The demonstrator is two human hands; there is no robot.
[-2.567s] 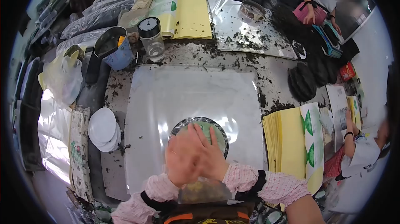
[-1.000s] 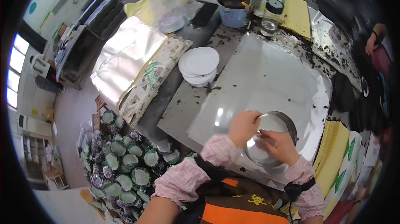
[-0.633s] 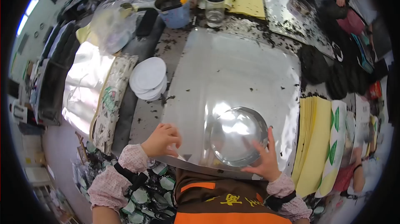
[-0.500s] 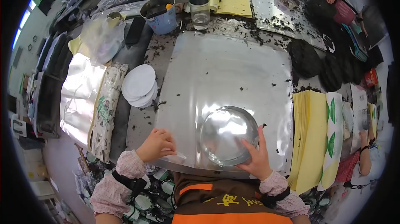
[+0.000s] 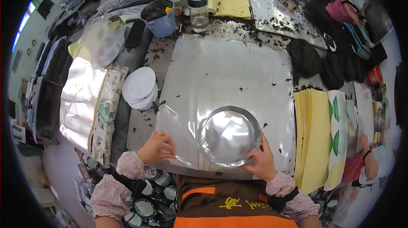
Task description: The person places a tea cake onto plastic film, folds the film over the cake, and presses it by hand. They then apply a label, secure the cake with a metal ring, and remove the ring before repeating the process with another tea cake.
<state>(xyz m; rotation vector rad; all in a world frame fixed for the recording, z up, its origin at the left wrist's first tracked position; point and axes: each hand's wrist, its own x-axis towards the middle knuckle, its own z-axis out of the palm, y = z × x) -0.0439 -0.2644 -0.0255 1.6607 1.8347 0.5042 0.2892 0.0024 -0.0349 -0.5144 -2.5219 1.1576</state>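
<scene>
My right hand (image 5: 262,160) grips the near right side of a shallow, round, shiny metal pan (image 5: 229,136), thumb and fingers at its rim. The pan rests over the near part of a large silvery sheet (image 5: 238,75). Near the sheet's left front corner, my left hand (image 5: 158,147) is closed in a pinch on clear plastic film (image 5: 174,119). Creases and bright glints run through the film between this hand and the pan. A stack of white paper discs (image 5: 140,85) lies beyond my left hand. Dark leafy crumbs are scattered about the sheet.
Yellow paper stacks (image 5: 312,139) stand along the right side. At the back are a lidded jar (image 5: 199,15) and a blue bucket (image 5: 161,22). Dark round cakes (image 5: 304,58) sit at the back right. Foil-like packaging (image 5: 83,100) lies left. Other people work at the right.
The pan has tilted and shifted slightly left in my right hand. The film beside my left hand looks more raised and creased. The whole view has shifted a little.
</scene>
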